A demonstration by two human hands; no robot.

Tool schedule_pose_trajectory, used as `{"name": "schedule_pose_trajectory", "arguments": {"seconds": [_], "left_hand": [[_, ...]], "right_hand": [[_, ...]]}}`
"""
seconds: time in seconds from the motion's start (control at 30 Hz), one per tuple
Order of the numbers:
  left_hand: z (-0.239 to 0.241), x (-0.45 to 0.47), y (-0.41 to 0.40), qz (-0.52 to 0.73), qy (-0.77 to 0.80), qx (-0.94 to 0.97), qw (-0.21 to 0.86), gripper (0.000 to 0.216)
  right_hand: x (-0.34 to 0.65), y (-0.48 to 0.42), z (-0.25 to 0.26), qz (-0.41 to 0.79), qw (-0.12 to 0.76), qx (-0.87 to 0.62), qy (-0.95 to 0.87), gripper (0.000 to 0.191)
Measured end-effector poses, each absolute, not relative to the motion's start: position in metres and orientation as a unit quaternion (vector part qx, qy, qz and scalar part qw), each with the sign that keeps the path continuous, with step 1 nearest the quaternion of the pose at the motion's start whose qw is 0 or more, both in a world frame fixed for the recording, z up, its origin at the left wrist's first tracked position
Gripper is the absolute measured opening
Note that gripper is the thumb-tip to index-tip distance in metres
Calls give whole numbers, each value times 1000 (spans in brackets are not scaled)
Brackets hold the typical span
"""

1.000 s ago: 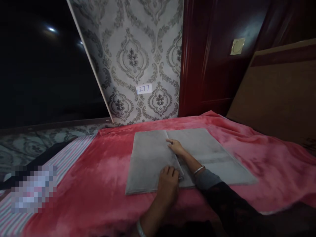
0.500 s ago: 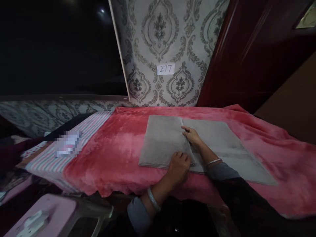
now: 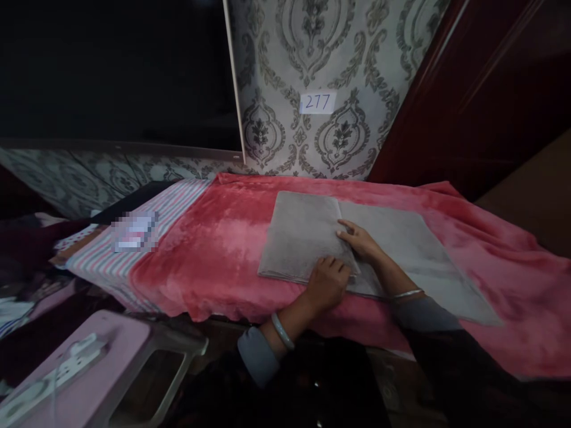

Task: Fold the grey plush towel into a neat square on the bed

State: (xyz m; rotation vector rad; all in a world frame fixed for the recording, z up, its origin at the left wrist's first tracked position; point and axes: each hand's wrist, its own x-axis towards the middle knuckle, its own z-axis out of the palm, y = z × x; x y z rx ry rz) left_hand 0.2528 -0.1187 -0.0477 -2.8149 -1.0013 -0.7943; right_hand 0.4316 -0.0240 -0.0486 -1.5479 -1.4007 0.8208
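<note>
A plush grey cloth (image 3: 303, 232), towel-like, lies flat with its left part folded over in layers and its right part spread out thinner. My left hand (image 3: 329, 278) has its fingers curled over the near right corner of the folded part, gripping it. My right hand (image 3: 362, 242) rests farther back along the right edge of that folded part. Its index finger and thumb are stretched out and apart, touching the cloth. The fingers' undersides are hidden on both hands.
A red-pink blanket (image 3: 200, 255) covers the surface under the cloth. To the left are a striped cloth (image 3: 102, 261) and a blurred-out item (image 3: 135, 232). A pink stool (image 3: 120, 333) holding a white power strip (image 3: 66, 371) stands front left. A large dark screen (image 3: 116, 77) hangs behind.
The view has tilted down and shifted slightly left, so everything sits higher and farther right. My right hand has moved slightly nearer along the folded edge. My left hand keeps its place at the corner.
</note>
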Motion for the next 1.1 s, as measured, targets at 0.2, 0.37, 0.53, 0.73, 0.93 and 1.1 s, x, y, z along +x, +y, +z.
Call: {"name": "schedule_pose_trajectory", "arguments": {"seconds": [0.2,0.37,0.53,0.73,0.93,1.1], "left_hand": [[-42,255,-121,-262,-334,-905,11,17],[-36,226,-126,-250,-344,-904,46,28],[-32,155,-124,-222,-438,-868,73,45],[-44,91,-100,-261,-497,-826,39,66],[-65,80,-84,-302,-467,-831,25,70],[-70,76,-82,-315,-452,-834,29,69]], "right_hand": [[431,-54,-49,426,431,-573,-552,68],[426,-58,-47,441,442,-577,-527,65],[422,-60,-47,493,451,-567,-481,67],[414,-55,-42,452,488,-573,-479,61],[407,-48,-47,256,468,-643,-549,54],[408,-45,-56,232,437,-666,-559,62]]}}
